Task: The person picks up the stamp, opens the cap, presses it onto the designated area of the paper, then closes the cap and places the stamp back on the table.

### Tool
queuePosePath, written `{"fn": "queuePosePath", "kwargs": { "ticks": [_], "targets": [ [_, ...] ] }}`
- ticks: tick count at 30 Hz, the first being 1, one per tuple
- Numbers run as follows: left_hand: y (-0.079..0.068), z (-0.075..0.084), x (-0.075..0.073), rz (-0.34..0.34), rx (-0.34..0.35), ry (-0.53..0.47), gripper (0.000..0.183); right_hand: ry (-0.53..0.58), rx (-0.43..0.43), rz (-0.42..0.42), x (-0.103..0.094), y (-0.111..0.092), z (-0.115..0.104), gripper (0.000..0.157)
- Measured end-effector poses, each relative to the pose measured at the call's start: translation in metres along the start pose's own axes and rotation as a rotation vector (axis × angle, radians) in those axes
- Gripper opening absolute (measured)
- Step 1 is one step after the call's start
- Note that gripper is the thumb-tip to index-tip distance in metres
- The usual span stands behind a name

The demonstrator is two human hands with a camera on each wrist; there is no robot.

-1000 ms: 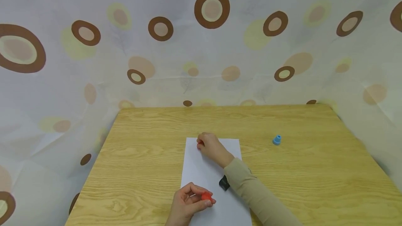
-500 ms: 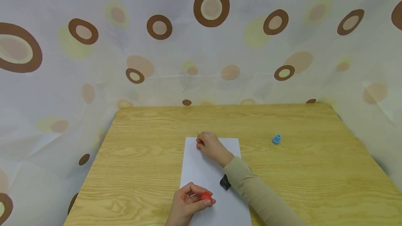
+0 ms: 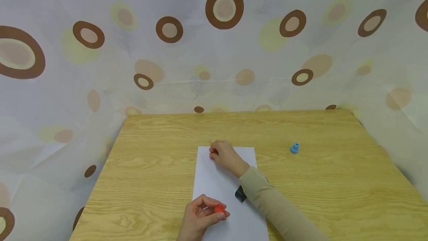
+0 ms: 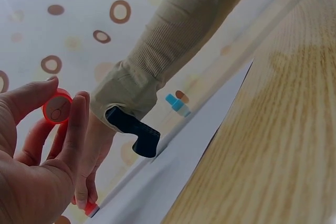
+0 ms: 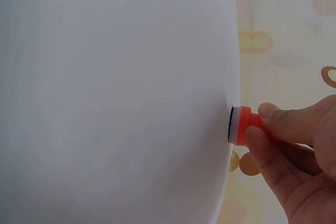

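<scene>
My right hand [image 3: 227, 159] pinches a small red stamp [image 5: 244, 126] between thumb and fingers. In the right wrist view its pale, dark-edged base stands against the white paper [image 3: 215, 181], near the sheet's far end. Fingers hide most of that stamp in the head view. Lower down, over the near part of the sheet, my left hand [image 3: 199, 217] holds a round red cap [image 4: 56, 108] by its sides, thumb opposite the fingers. Its flat face, ringed in red, bears a thin line drawing in the left wrist view.
A blue stamp [image 3: 294, 148] stands upright on the wooden table [image 3: 157, 174], right of the paper. A black device [image 3: 240, 193] sticks out from the right sleeve [image 3: 267, 196] over the sheet. Patterned cloth [image 3: 187, 58] encloses the table's back and sides.
</scene>
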State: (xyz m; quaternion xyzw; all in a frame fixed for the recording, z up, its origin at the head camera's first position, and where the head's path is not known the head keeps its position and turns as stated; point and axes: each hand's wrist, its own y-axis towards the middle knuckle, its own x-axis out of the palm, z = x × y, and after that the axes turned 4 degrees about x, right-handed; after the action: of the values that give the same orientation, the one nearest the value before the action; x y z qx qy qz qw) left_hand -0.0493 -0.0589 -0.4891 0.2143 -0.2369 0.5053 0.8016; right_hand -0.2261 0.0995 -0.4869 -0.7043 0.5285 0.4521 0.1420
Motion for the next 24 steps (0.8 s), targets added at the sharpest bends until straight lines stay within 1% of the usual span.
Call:
{"fn": "queuePosePath", "kwargs": {
  "ticks": [6,11,19,22,24],
  "targets": [
    [-0.0006,-0.0005,-0.0003,0.004,-0.006,0.002,0.023,-0.006,-0.016,0.019,0.0016,-0.0004,0.0011,0.017],
    [-0.0011,0.0017,0.0007,0.024,-0.029,0.002,0.022,-0.02,-0.007,0.02,0.0025,-0.0001,-0.0003,0.018],
    [-0.0005,0.0036,0.0025,0.025,-0.038,0.008,0.022,-0.011,-0.001,0.027,0.0008,-0.0002,-0.0034,0.023],
    [-0.0004,0.004,0.0032,0.04,-0.049,0.014,0.022,-0.016,0.001,0.029,0.0013,-0.0004,-0.002,0.022],
    [-0.0002,0.0038,0.0035,0.038,-0.051,0.015,0.022,-0.016,0.004,0.032,0.0016,-0.0008,-0.0015,0.022]
  ]
}}
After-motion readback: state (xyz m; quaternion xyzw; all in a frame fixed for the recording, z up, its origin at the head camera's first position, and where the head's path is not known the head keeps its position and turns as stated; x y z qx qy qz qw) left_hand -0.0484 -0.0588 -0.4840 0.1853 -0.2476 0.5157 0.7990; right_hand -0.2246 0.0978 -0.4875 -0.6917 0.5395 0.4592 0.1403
